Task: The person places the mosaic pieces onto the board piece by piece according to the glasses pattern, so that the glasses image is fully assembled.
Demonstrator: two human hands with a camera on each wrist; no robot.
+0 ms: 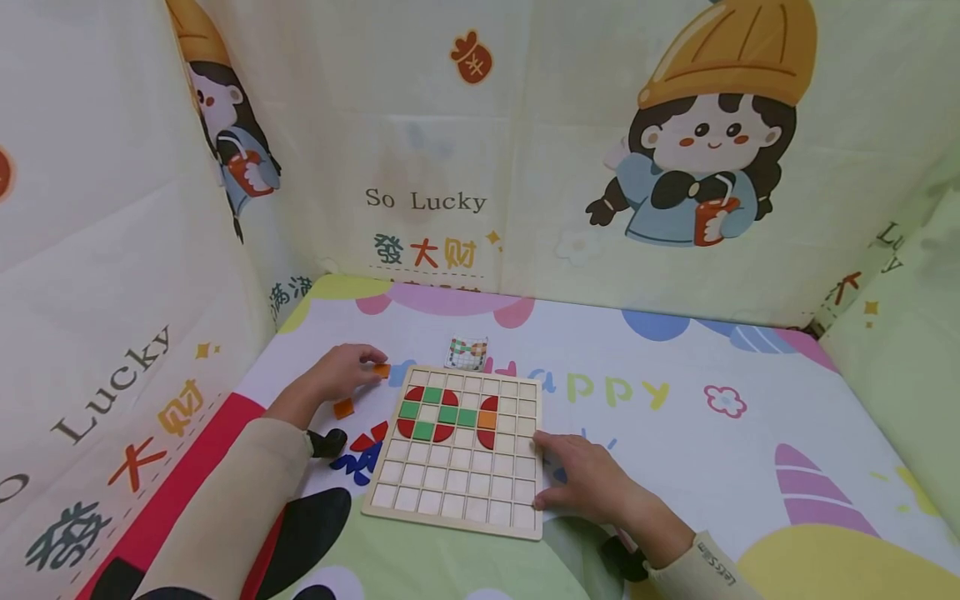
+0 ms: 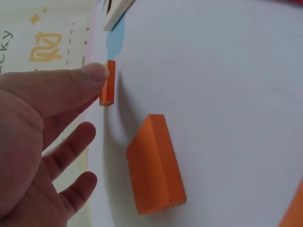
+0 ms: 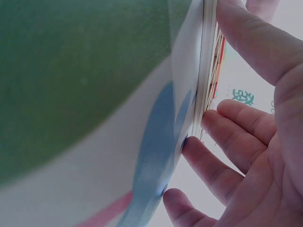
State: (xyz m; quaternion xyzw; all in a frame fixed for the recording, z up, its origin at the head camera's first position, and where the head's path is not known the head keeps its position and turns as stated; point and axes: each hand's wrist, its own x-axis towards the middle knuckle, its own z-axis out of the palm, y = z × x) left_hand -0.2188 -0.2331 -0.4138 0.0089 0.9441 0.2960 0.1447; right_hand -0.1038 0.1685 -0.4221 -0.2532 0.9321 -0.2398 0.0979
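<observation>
My left hand [image 1: 347, 372] pinches a small orange square tile [image 2: 110, 83] between thumb and forefinger, left of the board's far corner. Its other fingers are loosely bent. Another orange tile [image 1: 343, 408] lies on the table nearer the wrist. A wooden grid board [image 1: 450, 521] holds several red curved pieces [image 1: 442, 432], several green squares [image 1: 432, 396] and one orange square [image 1: 487, 419]. My right hand [image 1: 588, 477] rests against the board's right edge, its thumb and fingers spread and lightly touching the rim.
Beside the board's left edge lie loose red pieces [image 1: 362, 442] and a heap of blue pieces [image 1: 358, 463]. A small pattern card [image 1: 467, 353] lies behind the board. Printed cloth [image 1: 547, 167] hangs around the table.
</observation>
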